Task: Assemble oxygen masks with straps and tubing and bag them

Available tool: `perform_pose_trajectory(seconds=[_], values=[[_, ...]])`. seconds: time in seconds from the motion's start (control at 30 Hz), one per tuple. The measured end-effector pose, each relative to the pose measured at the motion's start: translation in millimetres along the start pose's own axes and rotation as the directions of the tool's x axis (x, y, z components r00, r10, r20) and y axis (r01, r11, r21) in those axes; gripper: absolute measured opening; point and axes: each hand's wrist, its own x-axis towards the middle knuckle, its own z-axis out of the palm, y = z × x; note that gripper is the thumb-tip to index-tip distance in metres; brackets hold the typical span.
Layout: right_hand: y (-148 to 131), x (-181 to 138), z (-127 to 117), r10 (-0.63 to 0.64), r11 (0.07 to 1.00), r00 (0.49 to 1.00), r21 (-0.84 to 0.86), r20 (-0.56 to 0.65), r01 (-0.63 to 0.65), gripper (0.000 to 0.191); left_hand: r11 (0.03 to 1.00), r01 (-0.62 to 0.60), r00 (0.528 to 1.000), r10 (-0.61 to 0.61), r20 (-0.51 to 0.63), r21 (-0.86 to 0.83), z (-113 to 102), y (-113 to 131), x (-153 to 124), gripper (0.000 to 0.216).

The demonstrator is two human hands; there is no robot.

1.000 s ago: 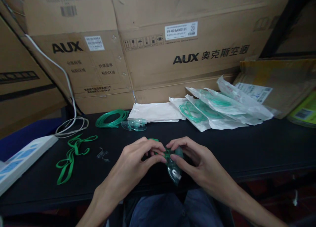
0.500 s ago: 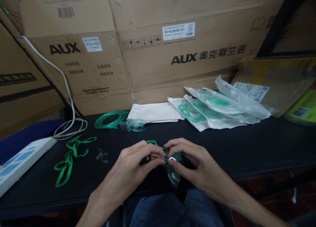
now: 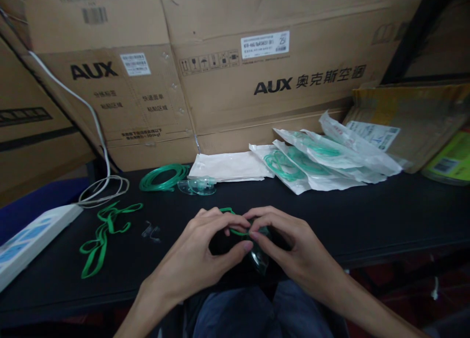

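Low over the table's front edge, a clear green-tinted oxygen mask (image 3: 259, 258) is partly covered by my fingers. My right hand (image 3: 290, 240) pinches its edge between thumb and fingers. From that edge a green elastic strap (image 3: 239, 232) runs left under the fingers of my left hand (image 3: 213, 242). Those fingers are bent around the strap, while the left thumb stands apart from the index finger. How the strap meets the mask is hidden by the fingertips.
On the black table (image 3: 330, 225) lie loose green straps (image 3: 101, 245), small clear pieces (image 3: 151, 231), coiled green tubing (image 3: 163, 177) and another mask (image 3: 198, 186). Behind are white packets (image 3: 229, 166) and tubing packs (image 3: 316, 164). A power strip (image 3: 35, 237) lies left; cardboard boxes (image 3: 220, 98) stand behind.
My left thumb has moved away from the left index finger, widening the gap between them. More of the strap shows beside the mask. The silvery strip seen earlier is now covered.
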Motion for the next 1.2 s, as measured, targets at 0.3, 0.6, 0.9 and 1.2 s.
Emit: perform_pose_trajectory(seconds=[0.3,0.6,0.9,1.2], values=[[-3.3,-2.0,-0.4,0.036,0.998,0.999,-0.055,-0.002,-0.036,0.011,0.997,0.080,0.997,-0.079,-0.008,0.015,10.2,1.8,2.9,0.017],[-3.8,-6.0,-3.8,0.029,0.984,1.000,-0.175,0.009,-0.027,0.011,0.999,0.041,0.998,-0.041,-0.053,-0.013,12.5,-1.6,3.8,0.017],[-1.5,-2.9,-3.3,-0.013,0.988,1.000,-0.155,0.004,0.013,0.014,0.994,0.021,0.998,-0.027,-0.051,-0.107,12.1,-3.7,5.7,0.024],[2.6,-2.2,-5.6,-0.001,0.978,1.000,-0.209,0.023,0.005,0.015,0.997,0.032,0.998,-0.036,-0.049,-0.068,13.9,-0.1,6.0,0.023]])
